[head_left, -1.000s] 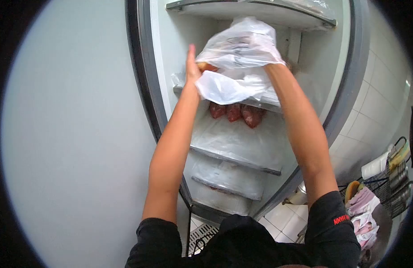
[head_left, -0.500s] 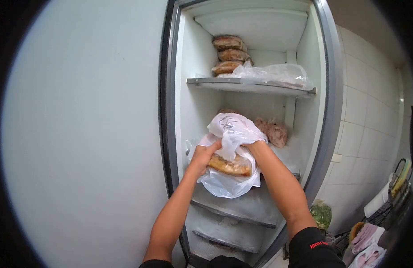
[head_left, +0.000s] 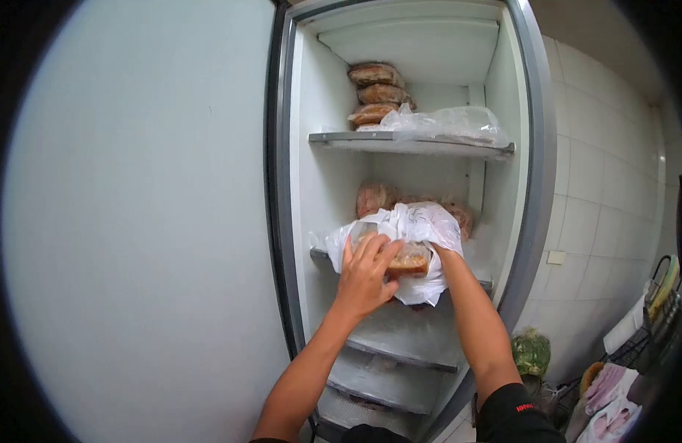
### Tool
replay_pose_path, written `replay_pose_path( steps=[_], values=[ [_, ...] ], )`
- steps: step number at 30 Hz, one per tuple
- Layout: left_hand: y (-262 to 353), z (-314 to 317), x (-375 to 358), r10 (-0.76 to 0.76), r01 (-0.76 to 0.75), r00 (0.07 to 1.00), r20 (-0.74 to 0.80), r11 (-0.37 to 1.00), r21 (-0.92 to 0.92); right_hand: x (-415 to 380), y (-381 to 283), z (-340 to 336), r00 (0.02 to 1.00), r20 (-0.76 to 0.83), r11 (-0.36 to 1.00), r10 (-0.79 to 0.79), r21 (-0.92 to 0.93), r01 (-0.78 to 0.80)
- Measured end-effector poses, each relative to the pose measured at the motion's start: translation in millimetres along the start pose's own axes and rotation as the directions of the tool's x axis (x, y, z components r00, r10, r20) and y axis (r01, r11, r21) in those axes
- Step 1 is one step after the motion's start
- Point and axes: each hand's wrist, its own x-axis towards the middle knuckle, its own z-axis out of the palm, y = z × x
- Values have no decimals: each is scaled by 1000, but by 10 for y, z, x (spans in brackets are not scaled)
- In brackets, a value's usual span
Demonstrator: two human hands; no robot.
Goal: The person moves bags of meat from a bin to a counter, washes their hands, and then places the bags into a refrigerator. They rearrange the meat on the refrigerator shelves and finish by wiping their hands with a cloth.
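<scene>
A white plastic bag (head_left: 422, 221) sits at the front of the middle shelf, its mouth turned toward me. Inside it shows a clear-wrapped, golden-brown food package (head_left: 410, 261), perhaps bread. My left hand (head_left: 367, 273) lies at the bag's mouth with fingers spread, over the left part of the package. At the bag's right side is my right hand (head_left: 446, 255); its fingers are hidden by the plastic. Behind the bag lie wrapped pinkish-brown packages (head_left: 374, 198), partly covered.
The upright freezer's upper shelf (head_left: 415, 140) bears stacked wrapped brown packages (head_left: 378, 94) and a clear plastic bag (head_left: 455, 124). Lower shelves (head_left: 400, 356) show frost. A grey frame edge (head_left: 536, 184) borders the right. A bag of greens (head_left: 531, 352) and cloths (head_left: 610, 391) stand lower right.
My left hand has gone from pinching the bag's edge to lying spread over the package. The bag has shifted right and back onto the shelf, with my right hand moving along.
</scene>
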Motion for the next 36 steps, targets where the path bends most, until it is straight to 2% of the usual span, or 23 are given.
replay_pose_path(
  steps=[2,5,6,9,10,11,13,14,15,16,17,20,22,23,24,25,28,30,32,33,34,35,36],
  values=[
    [28,83,110,26,-25,998,-59,1000,14,-53,88,0,1000,-17,1000,12,-20,-12],
    [-43,102,214,10,-10,1000,-3,999,-52,-110,293,52,999,-38,998,27,-55,-29],
    [-88,118,196,27,-29,997,-65,999,-24,-108,384,97,998,-52,997,19,-72,-23],
    [-153,46,147,-74,66,988,-135,996,-59,19,848,254,994,-86,992,-67,-109,58],
    [-186,62,150,-122,97,975,-186,986,-138,-63,603,36,1000,-16,980,-24,199,26],
    [-252,91,137,-172,120,956,-237,968,-219,-147,323,-69,1000,-19,1000,10,-3,-10],
    [-251,115,96,-233,147,915,-330,953,-265,-42,228,-73,998,63,953,23,301,-41],
    [-250,142,56,-334,232,903,-272,909,-345,11,189,-70,994,103,895,30,440,-72],
    [-230,186,4,-408,261,858,-312,869,-420,-19,-163,-216,978,127,923,164,330,-198],
    [-269,240,21,-477,278,810,-341,825,-493,76,-132,-159,981,171,800,93,574,-176],
    [-262,272,49,-541,282,756,-369,777,-562,101,-217,-170,983,166,785,73,598,-159],
    [-351,353,-4,-696,232,602,-391,621,-749,127,-600,-107,994,89,928,-70,371,32],
    [-354,310,-16,-778,234,521,-352,527,-817,-14,-850,-93,961,22,960,-275,-42,275],
    [-389,309,-23,-810,190,480,-338,472,-861,-199,-993,-88,917,-56,912,-396,-142,385],
    [-451,305,-15,-839,141,437,-324,419,-897,-380,-1293,-300,970,131,979,-205,11,205],
    [-477,283,-17,-866,88,394,-307,368,-926,-436,-1271,-187,937,61,939,-344,36,342],
    [-469,203,-59,-890,22,396,-228,258,-966,-516,-1205,72,916,268,936,-299,272,226],
    [-531,220,-125,-862,-39,438,-256,266,-963,-490,-994,274,902,327,860,-281,503,85],
    [-578,295,-193,-850,79,414,-326,391,-917,-423,-1152,46,960,274,704,-59,694,-154],
    [-587,354,-210,-841,142,412,-350,438,-888,-393,-1177,-44,961,267,584,72,770,-258],
    [-585,417,-230,-800,273,411,-437,565,-778,-223,-1096,25,960,236,417,154,865,-279],
    [-503,416,-210,-757,341,464,-460,631,-696,2,-1033,94,947,214,235,238,934,-270],
    [-385,388,-168,-711,396,517,-477,692,-603,87,-1072,48,948,228,14,222,971,-237]
  ],
)
